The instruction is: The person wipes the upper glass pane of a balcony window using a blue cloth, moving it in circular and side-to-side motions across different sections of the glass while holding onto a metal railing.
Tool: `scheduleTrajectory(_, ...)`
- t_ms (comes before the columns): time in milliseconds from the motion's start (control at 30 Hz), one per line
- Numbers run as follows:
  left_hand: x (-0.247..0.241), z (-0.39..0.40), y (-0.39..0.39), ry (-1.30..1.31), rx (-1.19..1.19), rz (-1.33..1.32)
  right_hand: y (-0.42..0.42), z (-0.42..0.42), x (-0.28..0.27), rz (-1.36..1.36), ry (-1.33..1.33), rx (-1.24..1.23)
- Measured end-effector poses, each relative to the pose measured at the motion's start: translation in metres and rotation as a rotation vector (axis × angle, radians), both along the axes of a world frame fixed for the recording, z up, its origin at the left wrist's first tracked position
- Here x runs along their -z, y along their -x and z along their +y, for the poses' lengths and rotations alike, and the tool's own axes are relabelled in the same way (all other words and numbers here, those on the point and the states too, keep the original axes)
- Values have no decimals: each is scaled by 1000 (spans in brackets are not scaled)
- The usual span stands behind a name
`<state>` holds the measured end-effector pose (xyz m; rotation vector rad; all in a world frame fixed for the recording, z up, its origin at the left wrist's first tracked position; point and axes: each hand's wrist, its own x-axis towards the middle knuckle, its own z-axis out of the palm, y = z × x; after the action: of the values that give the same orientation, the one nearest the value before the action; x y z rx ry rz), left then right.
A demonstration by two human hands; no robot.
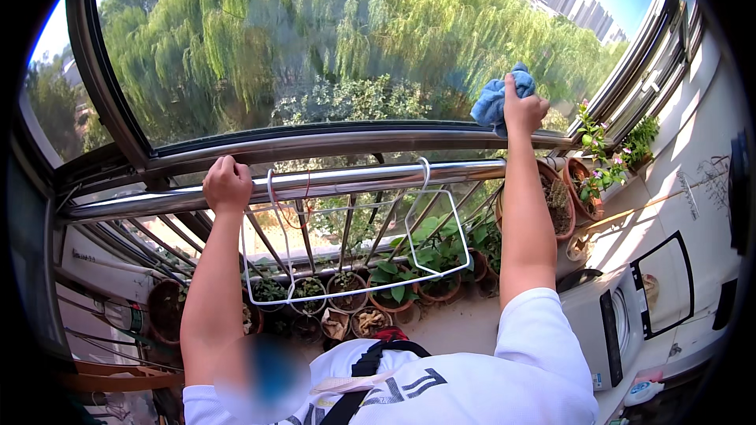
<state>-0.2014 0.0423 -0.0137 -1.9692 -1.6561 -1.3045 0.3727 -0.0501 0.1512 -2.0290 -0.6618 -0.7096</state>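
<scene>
My right hand [524, 111] holds a crumpled blue cloth [491, 103] at the lower right of a large window pane [366, 71]. The cloth appears to be against the glass, where a hazy smear shows near the middle. On the left, my left hand [227, 185] is closed around a shiny metal rail [354, 177], which runs below the window frame [331, 143]. A white wire rack [360, 291] hangs from this rail by two hooks, between my arms. Part of the rail's right end is hidden behind my right forearm.
Potted plants [391, 283] line the floor beneath the railing bars [305, 236]. More flowerpots [585, 186] stand at the right, one with pink flowers. A washing machine [596, 319] with its round door stands at the lower right, near a white bottle [644, 392].
</scene>
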Motion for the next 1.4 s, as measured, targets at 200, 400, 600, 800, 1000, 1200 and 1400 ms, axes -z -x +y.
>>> scheduleTrajectory(200,0,-3,-2,9,3,17,-9,25,-139,-386,-366,-482)
scheduleTrajectory(400,2,-4,1,-3,-2,21,34,69,-95,-499,-350,-476)
scheduleTrajectory(600,-1,-4,-3,6,9,21,32,59,-22,-533,-315,-464)
scheduleTrajectory(800,0,-4,-2,14,-7,10,53,45,95,-351,-158,-497)
scheduleTrajectory(1000,0,-1,-6,11,3,-3,48,12,134,-281,43,-482)
scheduleTrajectory(1200,0,-6,1,16,-5,-6,62,-4,-15,-395,-247,-628)
scheduleTrajectory(1400,0,-4,0,-20,-1,2,68,43,-145,-533,-466,-626)
